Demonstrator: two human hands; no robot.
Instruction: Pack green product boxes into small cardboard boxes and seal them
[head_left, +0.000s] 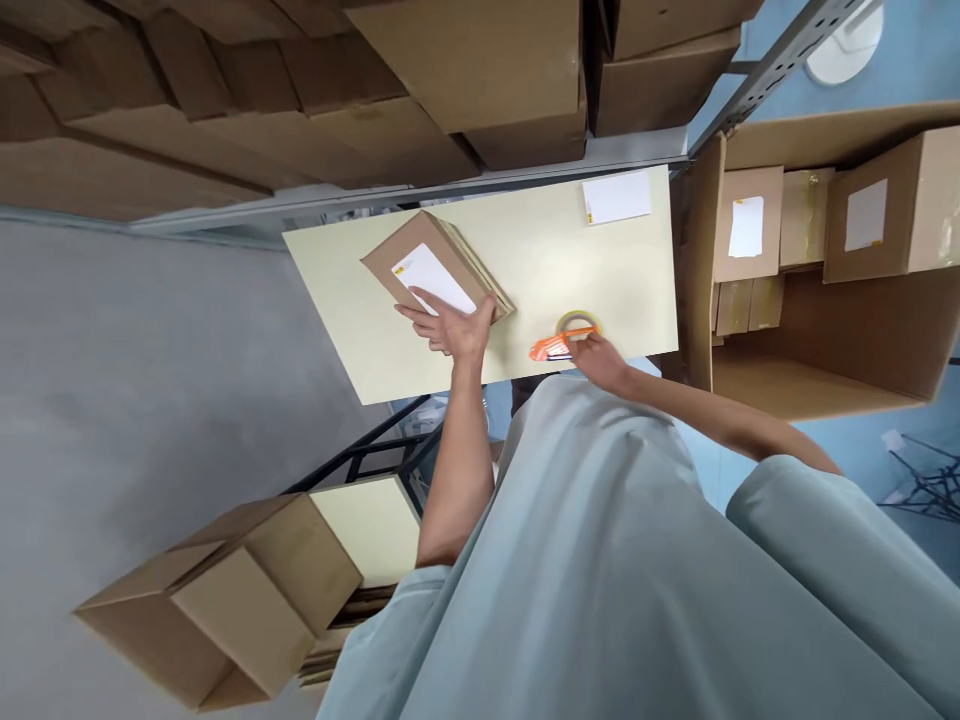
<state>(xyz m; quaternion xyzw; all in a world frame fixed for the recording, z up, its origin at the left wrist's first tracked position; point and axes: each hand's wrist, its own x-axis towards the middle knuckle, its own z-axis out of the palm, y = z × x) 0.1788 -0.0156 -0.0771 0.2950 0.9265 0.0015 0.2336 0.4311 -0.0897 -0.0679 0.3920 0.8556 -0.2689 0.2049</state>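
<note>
My left hand (457, 325) is on a small flat cardboard box (386, 258), thumb at its right edge and fingers spread along its near side. The box lies tilted on a cream tabletop (517, 240) and has a white label (439, 280) with a small yellow mark on its upper face. Farther right, my right hand (598, 362) is closed around an orange tape dispenser (551, 346), its roll of tape (577, 320) on the far side. Part of the dispenser's grip is hidden under my fingers.
A stack of white labels (617, 197) lies at the table's far right. Shelved cardboard boxes (480, 60) line the back. At right, a large open carton (817, 390) holds several labelled boxes. An open empty carton (247, 610) stands at lower left by a grey wall (150, 400).
</note>
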